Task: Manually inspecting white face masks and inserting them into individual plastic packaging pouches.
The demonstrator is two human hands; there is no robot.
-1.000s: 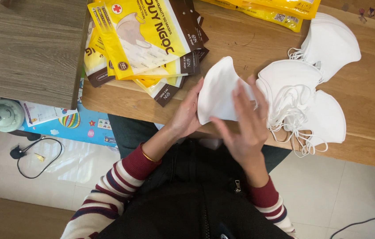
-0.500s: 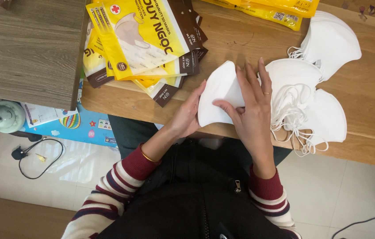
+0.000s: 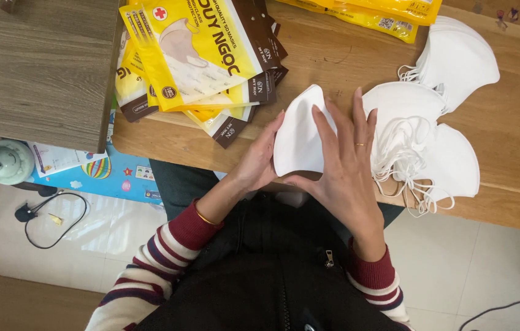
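While both hands meet at the near edge of the tabletop (image 3: 223,144), the left hand (image 3: 259,160) and the right hand (image 3: 347,164) grasp one white mask (image 3: 297,133) between them. Loose masks (image 3: 438,122) lie just beside it, yellow packets (image 3: 198,58) toward the far edge.

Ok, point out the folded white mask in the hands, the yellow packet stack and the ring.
folded white mask (image 3: 297,135), head view, flat face.
yellow packet stack (image 3: 192,55), head view, top packet.
ring (image 3: 360,144), head view, gold band.
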